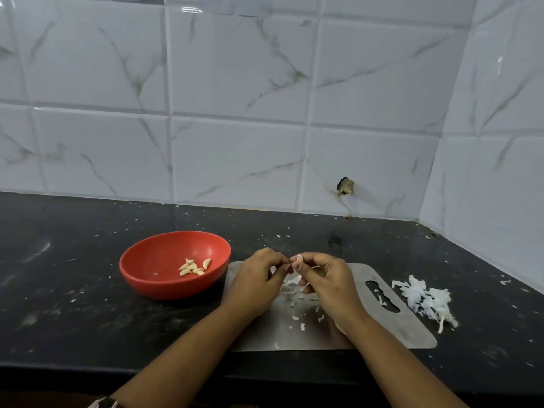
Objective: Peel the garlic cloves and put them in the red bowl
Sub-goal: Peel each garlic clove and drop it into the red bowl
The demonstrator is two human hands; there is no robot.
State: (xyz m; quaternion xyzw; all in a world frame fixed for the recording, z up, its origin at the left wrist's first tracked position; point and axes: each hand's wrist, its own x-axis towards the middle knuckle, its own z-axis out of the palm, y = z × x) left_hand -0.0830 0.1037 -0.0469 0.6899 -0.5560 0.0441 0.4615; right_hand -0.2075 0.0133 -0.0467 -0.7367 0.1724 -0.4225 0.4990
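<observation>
Head view showed a garlic clove at centre frame, above the steel board, pinched between fingers of the right hand and the left hand. Its long axis seemed roughly upright, mostly hidden. Left of it, the red bowl held several peeled cloves, lying at mixed angles. Loose peel lay on the tabletop, lower right.

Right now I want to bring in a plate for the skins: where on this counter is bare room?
Widest free patch: the counter left of the red bowl, only flecked. Also the strip between the steel board and the tiled wall. Crowded: the board, under left hand, right hand and loose skins, and the peel pile at its right.
</observation>
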